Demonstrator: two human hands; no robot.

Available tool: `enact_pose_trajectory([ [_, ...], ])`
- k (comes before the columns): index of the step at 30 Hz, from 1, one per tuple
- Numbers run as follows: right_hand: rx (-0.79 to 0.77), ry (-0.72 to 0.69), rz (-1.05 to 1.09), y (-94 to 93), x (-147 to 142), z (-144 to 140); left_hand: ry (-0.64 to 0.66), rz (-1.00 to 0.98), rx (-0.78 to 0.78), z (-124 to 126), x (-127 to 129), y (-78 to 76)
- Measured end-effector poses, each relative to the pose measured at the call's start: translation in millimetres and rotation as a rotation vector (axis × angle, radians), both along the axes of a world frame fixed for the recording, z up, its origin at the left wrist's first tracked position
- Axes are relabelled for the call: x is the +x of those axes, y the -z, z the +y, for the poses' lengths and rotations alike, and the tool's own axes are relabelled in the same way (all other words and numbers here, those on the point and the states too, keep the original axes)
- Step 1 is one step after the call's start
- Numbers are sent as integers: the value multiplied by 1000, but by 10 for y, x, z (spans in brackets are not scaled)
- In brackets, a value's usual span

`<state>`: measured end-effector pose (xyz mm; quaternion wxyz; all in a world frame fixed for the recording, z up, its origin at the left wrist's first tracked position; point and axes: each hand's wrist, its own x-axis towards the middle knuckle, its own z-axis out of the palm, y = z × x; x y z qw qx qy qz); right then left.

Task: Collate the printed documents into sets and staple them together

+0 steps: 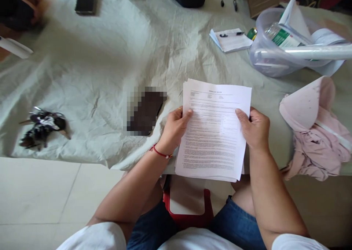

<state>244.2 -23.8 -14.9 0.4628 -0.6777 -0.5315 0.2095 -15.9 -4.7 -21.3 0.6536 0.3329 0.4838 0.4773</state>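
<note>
White short sleeves, blue jeans, red thread bracelet (161, 153) and ring.

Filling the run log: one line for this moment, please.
left hand: holds printed paper stack | right hand: holds same stack | beside: pink cloth

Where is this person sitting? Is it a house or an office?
Probably a home, though I can't be sure. The stack of papers is held in both hands over a table with a wrinkled cloth. Nearby lie pink clothes, a bunch of keys and a plastic tub of odds and ends.
</note>
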Motion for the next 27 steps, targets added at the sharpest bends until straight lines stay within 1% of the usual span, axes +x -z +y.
enact_pose_trajectory([
  [1,0,-21,56,2,-1,10,12,-16,10,3,-9,-6],
  [3,1,-28,210,2,32,43,-12,-50,18,20,-39,-11],
  [5,-20,20,340,-16,108,77,-41,-72,12,47,-78,-8],
  [7,-124,48,397,-56,196,92,-66,-78,3,74,-114,-1],
  [8,-217,11,408,-83,232,88,-74,-79,0,85,-128,3],
  [10,-421,-136,428,-140,266,60,-82,-75,-6,102,-145,8],
  [11,-496,-210,442,-166,262,41,-88,-69,-6,106,-149,8],
  [12,-538,-262,459,-188,245,23,-93,-62,-7,109,-152,6],
  [13,-548,-283,478,-205,218,7,-95,-54,-10,110,-155,2],
  [14,-537,-273,498,-216,185,-5,-88,-45,-16,109,-157,-4],
  [18,-493,-191,598,-219,64,-4,-28,-27,-33,104,-167,-19],
  [21,-476,-161,664,-214,65,8,-32,-42,-23,110,-170,-6],
  [27,-466,-225,593,-214,182,-6,-65,-51,-27,120,-175,20],
])
